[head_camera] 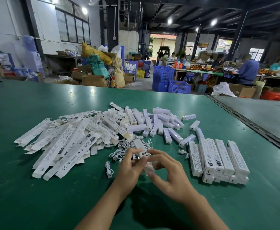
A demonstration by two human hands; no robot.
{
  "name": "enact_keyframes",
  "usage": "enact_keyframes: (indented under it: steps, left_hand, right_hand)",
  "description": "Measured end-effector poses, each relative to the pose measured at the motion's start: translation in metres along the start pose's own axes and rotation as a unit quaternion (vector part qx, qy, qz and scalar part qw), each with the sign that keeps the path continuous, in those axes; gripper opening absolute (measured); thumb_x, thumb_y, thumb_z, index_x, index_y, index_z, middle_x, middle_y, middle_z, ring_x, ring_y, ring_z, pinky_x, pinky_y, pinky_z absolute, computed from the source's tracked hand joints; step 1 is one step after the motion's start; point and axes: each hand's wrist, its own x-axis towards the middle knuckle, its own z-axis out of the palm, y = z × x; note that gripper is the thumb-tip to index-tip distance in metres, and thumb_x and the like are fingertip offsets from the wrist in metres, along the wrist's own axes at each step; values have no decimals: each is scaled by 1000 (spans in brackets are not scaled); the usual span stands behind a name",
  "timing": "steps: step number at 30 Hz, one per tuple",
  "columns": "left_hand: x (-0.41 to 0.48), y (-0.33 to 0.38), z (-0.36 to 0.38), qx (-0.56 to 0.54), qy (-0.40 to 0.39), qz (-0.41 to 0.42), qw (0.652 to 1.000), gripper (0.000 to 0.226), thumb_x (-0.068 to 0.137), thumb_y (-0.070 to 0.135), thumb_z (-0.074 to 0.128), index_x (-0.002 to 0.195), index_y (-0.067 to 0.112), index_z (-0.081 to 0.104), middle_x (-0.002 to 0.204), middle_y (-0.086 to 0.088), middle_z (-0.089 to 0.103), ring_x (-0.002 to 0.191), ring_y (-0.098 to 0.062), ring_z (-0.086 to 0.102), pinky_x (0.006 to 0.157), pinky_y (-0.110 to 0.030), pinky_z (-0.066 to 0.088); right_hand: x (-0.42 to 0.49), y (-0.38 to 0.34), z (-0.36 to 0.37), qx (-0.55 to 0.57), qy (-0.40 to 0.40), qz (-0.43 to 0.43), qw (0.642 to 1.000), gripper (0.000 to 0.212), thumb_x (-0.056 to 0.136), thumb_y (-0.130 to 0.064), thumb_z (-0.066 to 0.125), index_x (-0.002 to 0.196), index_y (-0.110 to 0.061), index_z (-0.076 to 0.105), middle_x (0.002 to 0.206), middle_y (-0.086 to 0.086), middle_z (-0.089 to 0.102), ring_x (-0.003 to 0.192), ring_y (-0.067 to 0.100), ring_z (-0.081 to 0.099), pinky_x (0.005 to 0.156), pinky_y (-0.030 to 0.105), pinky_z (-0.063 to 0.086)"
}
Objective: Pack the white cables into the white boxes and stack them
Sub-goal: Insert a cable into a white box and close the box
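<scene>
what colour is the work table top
The table top is dark green, shown best in the head view.

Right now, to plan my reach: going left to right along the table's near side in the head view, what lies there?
Heap of flat white cardboard boxes, coiled white cable, left hand, right hand, stack of packed white boxes.

Left hand (129, 167) partly hides the white box (140, 147).

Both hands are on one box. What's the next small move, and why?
Probably fold the near flap shut: the left hand and right hand grip the white box above the loose cables, its near end looks open, and the stack of closed boxes waits on the right.
</scene>
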Motion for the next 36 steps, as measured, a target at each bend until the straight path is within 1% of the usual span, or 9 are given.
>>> enact_keyframes:
  steps: [5, 9, 15, 20, 26, 28, 30, 32, 36]
  left_hand:
    - [-2, 3, 2, -19, -4, 1, 1000, 42, 80, 56, 62, 116, 36, 57, 87, -2, 75, 80, -10, 73, 65, -15, 51]
    - [-2, 2, 5, -9, -25, -6, 1000, 46, 82, 54, 59, 122, 32, 54, 89, -5, 76, 84, -17, 75, 71, -21, 54]
    - [1, -8, 6, 29, -25, -17, 999, 48, 73, 79, 60, 112, 50, 56, 97, 4, 77, 90, -12, 74, 83, -29, 57]
    - [5, -5, 5, 54, 7, 10, 998, 55, 66, 89, 55, 96, 44, 65, 100, 17, 74, 89, -8, 72, 85, -36, 58]
    - [2, 8, 5, -5, 35, 4, 999, 62, 61, 85, 64, 93, 33, 71, 88, -10, 76, 83, -38, 72, 81, -58, 57]
    - [1, 10, 5, -6, 37, 9, 999, 79, 52, 93, 61, 96, 28, 71, 87, -16, 75, 83, -44, 69, 77, -55, 56]
    - [1, 10, 3, 10, 43, 13, 999, 86, 47, 98, 57, 99, 31, 71, 87, -6, 76, 76, -32, 70, 75, -47, 58]
    - [2, 10, 1, 22, 47, 12, 999, 87, 45, 100, 54, 100, 34, 70, 85, 4, 76, 74, -17, 69, 73, -38, 58]
    - [-1, 13, 3, 2, 25, -4, 1000, 80, 56, 91, 60, 104, 28, 68, 84, -2, 77, 76, -22, 74, 73, -33, 60]
  right_hand:
    - [0, 4, -1, 3, -18, 8, 1000, 36, 79, -28, 72, 115, -30, 65, 136, -20, 52, 93, 6, 66, 83, 21, 52]
    - [0, 9, 1, -17, -24, 21, 999, 35, 78, -32, 75, 112, -30, 66, 134, -24, 52, 99, 2, 64, 84, 16, 50]
    - [2, 13, 4, -24, 2, 13, 1000, 20, 82, -37, 74, 100, -33, 66, 126, -22, 57, 87, 4, 68, 80, 23, 55]
    - [4, 16, 6, -44, 33, -5, 998, 16, 85, -23, 76, 92, -11, 69, 111, -7, 59, 76, 8, 65, 74, 28, 56]
    - [1, 11, 0, -36, -10, -2, 999, 32, 80, -16, 53, 106, -15, 70, 123, -12, 57, 93, 3, 63, 85, 16, 51]
    - [1, 11, -1, -42, -17, -4, 999, 36, 76, -6, 57, 109, -16, 70, 124, -13, 57, 92, 4, 63, 86, 19, 53]
    - [2, 13, -1, -48, -10, -16, 999, 38, 74, -2, 67, 109, -17, 70, 124, -13, 59, 85, 5, 63, 83, 19, 53]
    - [2, 15, -1, -54, -11, -30, 998, 40, 74, -11, 80, 110, -22, 69, 123, -13, 60, 85, 2, 63, 82, 17, 52]
    - [4, 16, 3, -74, 23, -48, 996, 24, 80, -32, 78, 100, -23, 68, 115, -17, 61, 85, 0, 64, 78, 19, 53]
